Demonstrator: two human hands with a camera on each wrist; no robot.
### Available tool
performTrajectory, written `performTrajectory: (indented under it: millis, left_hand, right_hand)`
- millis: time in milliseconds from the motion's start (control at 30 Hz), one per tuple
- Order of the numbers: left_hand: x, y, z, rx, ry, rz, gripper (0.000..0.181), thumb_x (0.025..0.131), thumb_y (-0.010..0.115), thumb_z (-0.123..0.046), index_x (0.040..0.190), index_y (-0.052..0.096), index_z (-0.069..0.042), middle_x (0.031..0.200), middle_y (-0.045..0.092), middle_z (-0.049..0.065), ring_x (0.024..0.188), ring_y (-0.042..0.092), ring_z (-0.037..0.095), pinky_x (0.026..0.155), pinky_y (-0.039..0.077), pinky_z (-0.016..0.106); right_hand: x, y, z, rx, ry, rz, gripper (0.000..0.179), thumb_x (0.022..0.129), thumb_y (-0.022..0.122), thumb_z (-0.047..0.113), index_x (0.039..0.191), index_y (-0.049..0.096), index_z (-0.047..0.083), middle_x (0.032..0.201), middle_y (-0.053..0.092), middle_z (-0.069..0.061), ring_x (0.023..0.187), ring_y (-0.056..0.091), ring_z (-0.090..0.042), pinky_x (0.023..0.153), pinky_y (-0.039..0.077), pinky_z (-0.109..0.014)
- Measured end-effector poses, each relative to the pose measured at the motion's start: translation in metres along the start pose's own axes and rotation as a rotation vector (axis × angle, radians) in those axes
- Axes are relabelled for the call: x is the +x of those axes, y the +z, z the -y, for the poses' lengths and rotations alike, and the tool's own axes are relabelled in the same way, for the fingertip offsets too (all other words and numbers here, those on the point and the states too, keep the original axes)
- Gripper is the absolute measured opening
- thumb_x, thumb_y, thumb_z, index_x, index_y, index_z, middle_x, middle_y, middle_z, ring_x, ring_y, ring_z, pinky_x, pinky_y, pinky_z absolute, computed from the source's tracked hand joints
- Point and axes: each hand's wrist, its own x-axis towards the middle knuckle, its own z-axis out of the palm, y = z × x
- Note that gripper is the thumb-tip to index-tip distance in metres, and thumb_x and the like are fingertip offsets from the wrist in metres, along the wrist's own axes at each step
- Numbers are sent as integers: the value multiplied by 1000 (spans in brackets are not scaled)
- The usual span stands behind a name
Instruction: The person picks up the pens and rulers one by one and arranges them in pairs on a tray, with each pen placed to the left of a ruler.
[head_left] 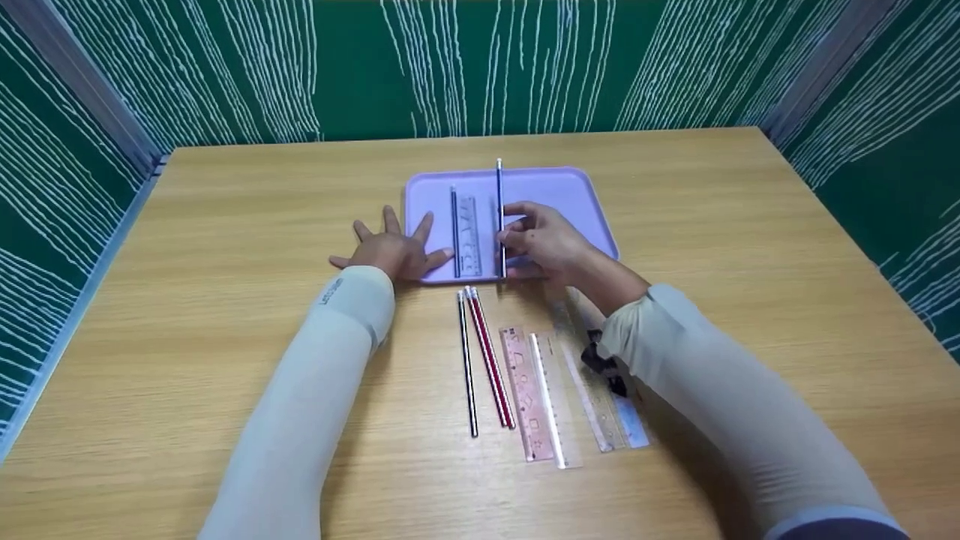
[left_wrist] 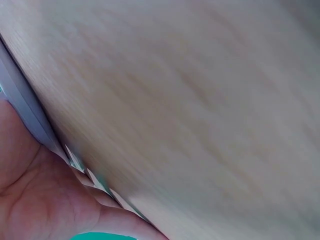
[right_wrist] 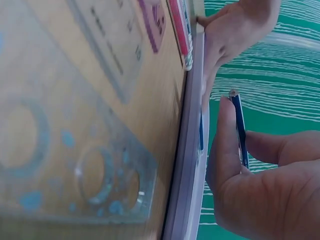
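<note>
Between thumb and fingers, my right hand [head_left: 546, 238] holds a dark blue striped pencil [head_left: 500, 184] over the purple tray [head_left: 536, 180]. The right wrist view shows the same pencil [right_wrist: 240, 125] pinched there. My left hand [head_left: 397, 251] lies with fingers spread at the tray's left edge, partly on the table, its thumb reaching onto the tray. Inside the tray, another dark pencil [head_left: 455, 232] lies beside a clear ruler [head_left: 469, 236]. The left wrist view shows the left palm [left_wrist: 45, 200] against the tray's rim [left_wrist: 22, 92].
In front of the tray lie a black striped pencil [head_left: 467, 367], red striped pencils [head_left: 491, 360], a pink ruler [head_left: 526, 397] and several clear rulers, one with a white edge [head_left: 551, 405]. A bluish ruler [head_left: 631, 424] is partly under the right forearm. Green panels [head_left: 480, 67] surround the wooden table [head_left: 262, 195].
</note>
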Motion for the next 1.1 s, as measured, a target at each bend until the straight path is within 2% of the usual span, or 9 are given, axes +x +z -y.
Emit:
performTrajectory:
  millis: [67, 300, 600, 867, 1100]
  left_hand:
    - [0, 0, 0, 0, 0, 1, 81, 96, 39, -74, 162, -1, -47, 172, -16, 12, 151, -15, 58, 105, 7, 90]
    - [0, 1, 2, -12, -9, 5, 81, 96, 39, -75, 161, -1, -48, 172, -17, 12, 151, -16, 57, 105, 6, 90]
    - [-2, 0, 1, -21, 1, 1, 81, 96, 40, -75, 161, 0, -48, 172, -16, 11, 152, -16, 56, 105, 5, 89]
    - [1, -1, -1, 19, -3, 29, 82, 95, 35, -78, 161, -4, -48, 170, -20, 15, 149, -17, 59, 105, 6, 89]
    - [-1, -1, -2, 20, -9, 6, 82, 95, 37, -77, 162, 0, -47, 172, -15, 14, 151, -13, 59, 104, 8, 90]
  right_hand:
    - [4, 0, -1, -21, -4, -15, 55, 104, 58, 11, 155, 40, 20, 127, 53, -8, 108, 64, -27, 71, 63, -34]
    - [18, 1, -8, -35, -17, -36, 54, 102, 58, 6, 153, 40, 12, 119, 54, -7, 87, 66, -21, 65, 64, -33]
    - [26, 8, -5, -78, -14, -73, 54, 103, 57, 6, 153, 41, 13, 122, 56, -10, 97, 67, -26, 74, 64, -38]
    - [31, 19, -3, -103, -38, -72, 53, 99, 60, 0, 149, 45, 7, 106, 57, -7, 82, 63, -18, 65, 64, -34]
    - [32, 24, -1, -134, -18, -104, 49, 98, 63, 1, 144, 50, 7, 107, 60, -8, 87, 66, -21, 70, 64, -37]
